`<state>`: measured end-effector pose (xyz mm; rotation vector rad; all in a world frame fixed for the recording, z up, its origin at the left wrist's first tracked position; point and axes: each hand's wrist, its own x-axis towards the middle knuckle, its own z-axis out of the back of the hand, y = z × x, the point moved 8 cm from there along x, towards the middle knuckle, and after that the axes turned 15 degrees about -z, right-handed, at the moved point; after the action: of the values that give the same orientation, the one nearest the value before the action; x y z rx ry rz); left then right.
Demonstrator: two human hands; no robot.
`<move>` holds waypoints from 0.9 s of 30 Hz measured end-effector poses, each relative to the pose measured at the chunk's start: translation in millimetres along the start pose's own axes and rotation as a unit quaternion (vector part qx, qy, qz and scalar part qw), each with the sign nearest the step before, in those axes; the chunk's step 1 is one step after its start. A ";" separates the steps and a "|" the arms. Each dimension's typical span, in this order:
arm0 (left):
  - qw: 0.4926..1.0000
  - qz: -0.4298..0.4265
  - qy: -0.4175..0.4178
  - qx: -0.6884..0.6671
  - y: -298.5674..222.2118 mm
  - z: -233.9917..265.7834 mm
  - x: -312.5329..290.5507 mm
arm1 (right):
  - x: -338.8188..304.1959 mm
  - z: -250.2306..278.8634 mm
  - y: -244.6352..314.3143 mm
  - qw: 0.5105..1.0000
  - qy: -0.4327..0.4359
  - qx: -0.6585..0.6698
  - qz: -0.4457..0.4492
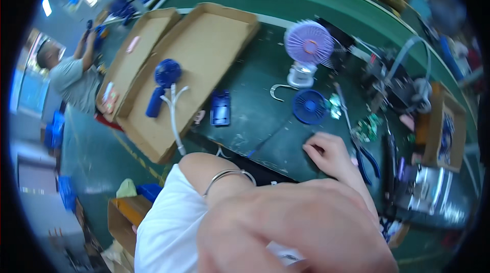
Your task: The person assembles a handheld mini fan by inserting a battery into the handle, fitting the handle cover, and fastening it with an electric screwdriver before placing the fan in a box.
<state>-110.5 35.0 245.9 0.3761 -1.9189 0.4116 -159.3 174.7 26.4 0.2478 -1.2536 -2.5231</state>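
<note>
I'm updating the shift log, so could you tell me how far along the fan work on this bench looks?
One blue handheld fan already lies whole in the cardboard tray. Nothing is held: the right hand rests on the green mat near the blue pliers, and the left hand is blurred near the camera. A loose blue fan grille and blue housing still lie apart.

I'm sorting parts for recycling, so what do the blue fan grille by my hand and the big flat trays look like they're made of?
The blue fan grille looks like moulded plastic: even colour, thin radial ribs, a slight sheen. The trays look like plain brown cardboard, matte, with folded-up rims. Your right hand rests on the green mat near the grille, not touching it.
</note>
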 end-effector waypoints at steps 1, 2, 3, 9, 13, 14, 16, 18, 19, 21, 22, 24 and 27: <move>1.000 0.015 -0.003 -0.006 2.7 -2.4 -6.4 | 3.1 -6.1 -2.4 1.000 0.008 0.004 0.004; 0.999 0.027 -0.002 -0.025 4.3 -4.3 -7.0 | 3.5 -4.7 -2.4 1.000 0.005 0.000 0.004; 0.998 0.039 0.000 -0.042 2.6 -11.9 -11.5 | 1.7 -1.9 -0.8 1.000 0.007 0.014 0.013; 0.989 0.107 0.018 -0.098 16.2 -35.9 -20.5 | -10.8 2.7 -10.1 1.000 -0.006 -0.006 -0.004; 0.973 0.153 0.014 -0.172 21.5 -38.0 -22.4 | -9.9 -3.1 -9.7 0.999 -0.009 -0.009 0.043; 0.968 0.165 0.013 -0.190 23.5 -40.0 -22.7 | -8.9 -3.9 -7.7 0.999 0.000 -0.006 0.041; 0.957 0.187 0.012 -0.220 31.2 -40.0 -21.1 | -8.0 -3.8 -8.7 0.999 0.001 0.002 0.033; 0.948 0.207 0.010 -0.242 36.5 -40.2 -20.3 | -9.9 -0.8 -10.1 0.999 -0.008 0.013 0.032; 0.945 0.215 0.011 -0.246 43.4 -42.4 -19.9 | -9.7 -0.9 -12.0 1.000 -0.007 0.013 0.027; 0.940 0.231 0.011 -0.251 52.6 -45.3 -20.2 | -10.9 0.1 -14.7 1.000 -0.013 0.008 0.027; 0.938 0.239 0.012 -0.251 53.6 -45.0 -19.7 | -11.2 0.8 -14.4 1.000 -0.012 0.004 0.024; 0.934 0.254 0.014 -0.249 59.6 -45.2 -18.7 | -10.4 1.4 -14.1 1.000 -0.010 -0.001 0.018; 0.930 0.277 0.017 -0.240 55.8 -39.4 -16.8 | -5.1 -2.6 -11.4 1.000 -0.002 -0.005 0.015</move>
<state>-96.8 103.6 238.2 -0.5037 -1.9959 0.2891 -156.1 181.0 15.8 0.2213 -1.2376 -2.5045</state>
